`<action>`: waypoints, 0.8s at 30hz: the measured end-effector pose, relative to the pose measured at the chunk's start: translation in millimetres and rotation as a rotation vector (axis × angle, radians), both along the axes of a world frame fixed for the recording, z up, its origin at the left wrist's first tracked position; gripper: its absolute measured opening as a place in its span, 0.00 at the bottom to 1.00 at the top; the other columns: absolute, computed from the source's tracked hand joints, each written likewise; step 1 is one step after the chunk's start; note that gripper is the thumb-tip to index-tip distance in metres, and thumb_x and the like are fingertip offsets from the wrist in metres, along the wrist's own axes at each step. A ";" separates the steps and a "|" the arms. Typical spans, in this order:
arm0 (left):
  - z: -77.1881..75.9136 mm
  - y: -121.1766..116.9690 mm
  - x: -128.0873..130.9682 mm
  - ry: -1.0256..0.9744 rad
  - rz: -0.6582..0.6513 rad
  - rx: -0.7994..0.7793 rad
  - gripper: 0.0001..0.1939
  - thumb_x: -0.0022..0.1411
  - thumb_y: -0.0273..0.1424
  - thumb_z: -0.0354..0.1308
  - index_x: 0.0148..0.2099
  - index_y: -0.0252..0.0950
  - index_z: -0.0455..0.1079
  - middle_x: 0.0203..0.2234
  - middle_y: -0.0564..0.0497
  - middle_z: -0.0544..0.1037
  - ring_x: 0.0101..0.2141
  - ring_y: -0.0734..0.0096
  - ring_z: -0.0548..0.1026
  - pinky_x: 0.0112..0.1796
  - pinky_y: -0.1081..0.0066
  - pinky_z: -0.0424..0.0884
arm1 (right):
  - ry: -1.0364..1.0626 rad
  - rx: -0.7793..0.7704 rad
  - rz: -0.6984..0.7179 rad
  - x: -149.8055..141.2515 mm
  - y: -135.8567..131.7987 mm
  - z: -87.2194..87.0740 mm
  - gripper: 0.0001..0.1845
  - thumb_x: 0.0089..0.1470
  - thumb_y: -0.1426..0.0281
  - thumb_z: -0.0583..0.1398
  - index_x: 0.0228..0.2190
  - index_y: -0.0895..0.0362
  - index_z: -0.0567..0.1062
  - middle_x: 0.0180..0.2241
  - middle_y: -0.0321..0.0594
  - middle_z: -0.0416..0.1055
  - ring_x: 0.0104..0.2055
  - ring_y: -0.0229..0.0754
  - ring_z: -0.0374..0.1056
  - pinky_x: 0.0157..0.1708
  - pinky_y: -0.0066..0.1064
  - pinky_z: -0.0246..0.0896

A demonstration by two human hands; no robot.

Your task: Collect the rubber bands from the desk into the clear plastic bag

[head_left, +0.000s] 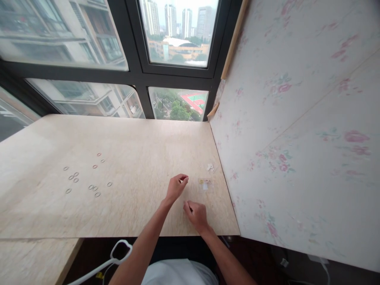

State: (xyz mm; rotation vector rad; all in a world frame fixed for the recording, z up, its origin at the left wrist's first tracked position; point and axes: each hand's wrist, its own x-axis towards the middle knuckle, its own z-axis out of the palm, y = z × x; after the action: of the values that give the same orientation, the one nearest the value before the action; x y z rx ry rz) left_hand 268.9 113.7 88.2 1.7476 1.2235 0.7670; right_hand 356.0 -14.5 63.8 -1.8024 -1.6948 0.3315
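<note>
Over the pale marbled sill, my left hand (pixel 175 187) is closed in a pinch, thumb against fingertips. Just below and to its right, my right hand (pixel 197 215) has its fingers curled and pressed together. Whatever either pinch may hold is too small to make out. Right of my left hand lies a small clear packet (pixel 206 185) with tiny yellow and reddish items and a white patch. Beyond it sits a little heap of whitish, see-through bits (pixel 210 168). Several thin rings, such as a grey ring (pixel 109 184) and a reddish ring (pixel 99 154), are scattered far to the left.
The wide sill (pixel 142 154) runs up to a dark window frame (pixel 178 79). A flowered wall (pixel 285 138) bounds it on the right. Below the front edge, a white looped frame (pixel 121 251) stands near my left forearm.
</note>
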 end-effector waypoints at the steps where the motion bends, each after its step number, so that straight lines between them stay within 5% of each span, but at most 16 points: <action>1: -3.1 -2.2 -11.6 0.012 0.023 -0.007 0.09 0.58 0.33 0.54 0.35 0.36 0.74 0.29 0.49 0.80 0.31 0.68 0.77 0.34 0.70 0.70 | 0.007 0.001 0.002 -0.1 -0.3 0.2 0.27 0.63 0.64 0.47 0.15 0.57 0.67 0.14 0.33 0.64 0.17 0.32 0.58 0.22 0.27 0.40; 9: -22.5 -28.8 -81.8 -0.037 0.336 0.134 0.12 0.60 0.37 0.53 0.38 0.35 0.73 0.30 0.48 0.79 0.30 0.68 0.76 0.32 0.70 0.72 | 0.081 -0.011 -0.011 -0.8 -1.3 0.1 0.26 0.61 0.63 0.49 0.15 0.57 0.68 0.14 0.33 0.63 0.17 0.33 0.58 0.21 0.26 0.43; 17: -21.8 -49.7 -107.8 -0.085 0.232 0.170 0.10 0.62 0.34 0.52 0.37 0.35 0.72 0.29 0.48 0.78 0.29 0.70 0.75 0.31 0.72 0.69 | 0.476 -0.134 0.061 -8.0 9.2 13.6 0.23 0.62 0.59 0.49 0.26 0.58 0.75 0.14 0.31 0.62 0.17 0.35 0.61 0.22 0.24 0.54; 24: -24.8 -51.2 -109.7 -0.166 0.233 0.143 0.07 0.58 0.28 0.50 0.28 0.34 0.66 0.19 0.54 0.69 0.22 0.75 0.65 0.25 0.75 0.61 | 0.510 -0.053 0.241 -72.4 70.7 50.3 0.20 0.62 0.59 0.48 0.33 0.58 0.74 0.17 0.30 0.62 0.19 0.34 0.61 0.24 0.24 0.56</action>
State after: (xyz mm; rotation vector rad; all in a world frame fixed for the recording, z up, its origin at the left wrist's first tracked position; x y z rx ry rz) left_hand 159.1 62.5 63.3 1.6338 1.2984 1.1378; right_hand 283.6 56.2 114.1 -1.3889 -1.5361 0.8664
